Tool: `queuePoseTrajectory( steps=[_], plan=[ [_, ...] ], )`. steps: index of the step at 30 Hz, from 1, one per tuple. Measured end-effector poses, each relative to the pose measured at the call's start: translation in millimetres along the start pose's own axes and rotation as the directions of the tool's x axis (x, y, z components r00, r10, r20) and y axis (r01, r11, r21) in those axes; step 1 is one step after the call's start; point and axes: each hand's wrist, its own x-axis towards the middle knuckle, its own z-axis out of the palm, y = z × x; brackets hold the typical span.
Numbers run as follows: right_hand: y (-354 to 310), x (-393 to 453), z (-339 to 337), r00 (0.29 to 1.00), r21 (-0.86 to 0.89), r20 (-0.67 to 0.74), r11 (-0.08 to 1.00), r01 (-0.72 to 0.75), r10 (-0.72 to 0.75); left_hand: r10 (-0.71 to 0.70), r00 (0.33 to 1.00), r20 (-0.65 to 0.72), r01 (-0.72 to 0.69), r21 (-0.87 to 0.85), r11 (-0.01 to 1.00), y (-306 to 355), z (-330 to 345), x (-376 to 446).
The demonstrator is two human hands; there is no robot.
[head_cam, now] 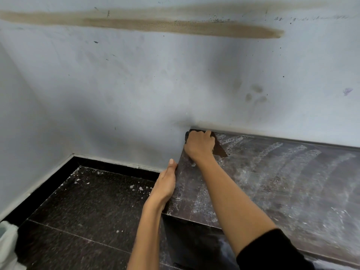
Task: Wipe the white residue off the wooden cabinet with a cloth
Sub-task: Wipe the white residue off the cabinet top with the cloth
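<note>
A dark wooden cabinet fills the lower right, its top smeared with streaks of white residue. My right hand grips a dark brown cloth and presses it onto the cabinet's far left corner, against the wall. Only the cloth's right edge shows past my fingers. My left hand rests along the cabinet's left edge with the thumb lying on top; the fingers are hidden down the side.
A stained pale wall rises right behind the cabinet and along the left. Dark speckled floor tiles with white flecks lie to the cabinet's left. A white object sits at the bottom left corner.
</note>
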Motion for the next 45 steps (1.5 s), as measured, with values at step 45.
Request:
queuePoseTrajectory(
  steps=[45],
  plan=[
    [-29.1,-126.7,-4.4,0.997,-0.037,0.076,0.999,0.037,-0.034,-0.080,0.986,0.148,0.120,-0.284,0.951,-8.0,-16.5,-6.7]
  ],
)
